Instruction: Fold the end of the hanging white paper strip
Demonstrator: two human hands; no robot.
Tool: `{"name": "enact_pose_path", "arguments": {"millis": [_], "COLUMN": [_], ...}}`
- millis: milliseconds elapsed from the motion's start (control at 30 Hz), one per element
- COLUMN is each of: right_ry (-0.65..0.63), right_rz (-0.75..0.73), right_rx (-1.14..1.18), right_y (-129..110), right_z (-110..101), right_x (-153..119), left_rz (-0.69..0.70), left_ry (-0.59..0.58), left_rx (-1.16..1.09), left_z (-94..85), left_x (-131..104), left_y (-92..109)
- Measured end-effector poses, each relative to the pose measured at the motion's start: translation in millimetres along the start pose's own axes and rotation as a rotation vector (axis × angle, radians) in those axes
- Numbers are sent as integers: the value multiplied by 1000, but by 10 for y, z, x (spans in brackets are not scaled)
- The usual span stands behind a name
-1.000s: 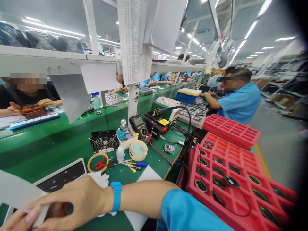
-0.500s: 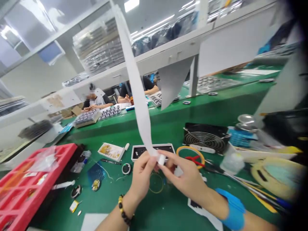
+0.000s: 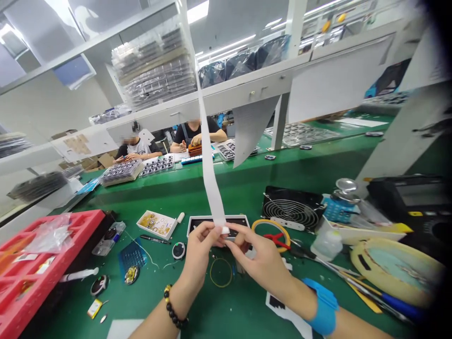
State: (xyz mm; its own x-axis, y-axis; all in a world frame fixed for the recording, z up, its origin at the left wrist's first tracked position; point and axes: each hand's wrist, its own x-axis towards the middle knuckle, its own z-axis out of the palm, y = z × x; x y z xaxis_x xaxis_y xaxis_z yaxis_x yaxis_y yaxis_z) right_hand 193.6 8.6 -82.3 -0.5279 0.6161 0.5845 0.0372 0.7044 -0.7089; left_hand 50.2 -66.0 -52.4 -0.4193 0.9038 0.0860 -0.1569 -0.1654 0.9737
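A long white strip (image 3: 210, 188) rises from between my hands toward the shelf above, its lower end looking rolled or folded into a small white bundle (image 3: 225, 230). My left hand (image 3: 201, 249) pinches this end from the left, thumb against fingers. From the right, my right hand (image 3: 256, 249) grips the same bundle between thumb and fingertips. Behind the hands lies a white-rimmed black tray (image 3: 243, 219), partly covered by them. Just below them a thin yellowish ring (image 3: 221, 285) rests on the green mat.
To the left are a red compartment tray (image 3: 88, 221), a white box of small parts (image 3: 155, 223), a pen (image 3: 154, 239) and a round device (image 3: 178, 250). On the right stand a fan (image 3: 293, 209), red-handled scissors (image 3: 280, 240) and a plastic bottle (image 3: 327, 245). Two people sit across the bench.
The strip now looks narrower, seen more edge-on, and hangs closer to upright. My hands still hold its lower end. The view has shifted slightly, moving the bench items leftward.
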Motion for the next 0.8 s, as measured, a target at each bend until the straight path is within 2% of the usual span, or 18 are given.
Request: {"name": "enact_pose_path", "arguments": {"millis": [233,600,800], "right_ry": [22,39,48], "right_rz": [-4,-265,-222], "right_rx": [95,25,115], "right_y": [-5,-64,-99], "right_z": [-21,-75,-81], "right_x": [1,27,57], "left_rz": [8,-33,-51], "left_ry": [-16,-61,-114], "left_rx": [-11,28,-81], "left_z": [-36,-33,29], "left_x": [-12,-33,-86], "left_y": [-2,13,76]}}
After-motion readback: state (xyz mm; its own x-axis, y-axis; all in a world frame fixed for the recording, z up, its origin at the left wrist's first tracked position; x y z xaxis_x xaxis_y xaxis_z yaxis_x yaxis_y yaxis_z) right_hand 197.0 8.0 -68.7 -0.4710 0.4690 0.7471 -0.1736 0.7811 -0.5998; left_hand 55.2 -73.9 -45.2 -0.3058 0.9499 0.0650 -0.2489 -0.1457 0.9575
